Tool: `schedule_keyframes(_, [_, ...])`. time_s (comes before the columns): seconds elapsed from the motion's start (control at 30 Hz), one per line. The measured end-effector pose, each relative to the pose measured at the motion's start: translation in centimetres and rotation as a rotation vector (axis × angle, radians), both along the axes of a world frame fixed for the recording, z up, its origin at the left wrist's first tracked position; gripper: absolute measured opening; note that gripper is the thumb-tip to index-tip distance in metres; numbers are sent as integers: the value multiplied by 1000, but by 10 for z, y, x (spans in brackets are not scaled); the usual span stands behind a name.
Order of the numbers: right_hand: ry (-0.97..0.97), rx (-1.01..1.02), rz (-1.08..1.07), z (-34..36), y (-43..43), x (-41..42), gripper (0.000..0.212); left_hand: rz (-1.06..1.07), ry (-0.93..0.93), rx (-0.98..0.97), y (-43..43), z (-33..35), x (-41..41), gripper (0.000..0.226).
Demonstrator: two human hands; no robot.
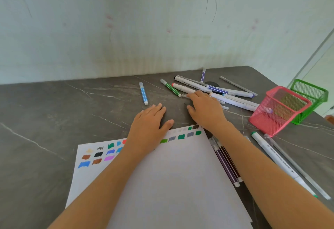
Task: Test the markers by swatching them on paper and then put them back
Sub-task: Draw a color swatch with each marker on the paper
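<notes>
Fingers of the right hand [206, 108] reach open over a clear-capped marker [184, 95] — likely choosing it; left hand [151, 123], flat and empty, steadies the white swatched paper [171, 174].

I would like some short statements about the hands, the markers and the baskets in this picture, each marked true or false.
1. The pink basket is tipped over. True.
2. The left hand holds a marker. False: it lies flat, partly on the paper, and holds nothing.
3. The right hand reaches into the heap of markers. True.
4. The blue marker stands in the green basket. False: it lies alone on the table.
5. The paper has no swatches. False: many colour patches cross its top.
</notes>
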State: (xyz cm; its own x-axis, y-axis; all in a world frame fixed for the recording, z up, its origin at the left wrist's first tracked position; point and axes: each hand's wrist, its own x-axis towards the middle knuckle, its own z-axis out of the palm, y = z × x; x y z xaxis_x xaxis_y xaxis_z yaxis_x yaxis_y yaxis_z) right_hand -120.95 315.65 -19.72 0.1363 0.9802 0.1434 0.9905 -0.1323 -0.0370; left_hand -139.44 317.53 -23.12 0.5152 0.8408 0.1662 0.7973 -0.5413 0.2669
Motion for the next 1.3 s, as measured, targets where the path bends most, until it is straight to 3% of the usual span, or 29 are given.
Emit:
schedule_keyframes(0.23, [61,9,-72,3,-1,4,40,0,5,-23,-1,4,1,61])
schedule_keyframes(0.43, [141,20,8,3,-11,-1,41,11,-29,2,-5,9,0,59])
schedule_keyframes(0.6, [204,42,154,6,-25,-10,38,-54,-86,223,-11,10,-4,51])
schedule_keyframes(0.77, [261,148,341,11,-42,-29,33,-105,-229,448,-18,3,-14,24])
schedule_keyframes(0.93, [310,269,429,10,-51,-47,26,-102,-226,528,-27,11,-35,34])
schedule_keyframes(1.03, [385,401,419,10,-61,-53,22,-37,-241,497,-32,15,-53,31])
schedule_keyframes(1.1, [511,384,366,10,-71,-58,18,47,-297,443,-38,17,-64,26])
schedule_keyframes(1.2, [772,146,225,10,-83,-66,13,206,-526,182,-49,17,-71,17])
schedule_keyframes(1.3, [1121,-48,100,8,-87,-73,23,230,-725,-46,-59,17,-70,18])
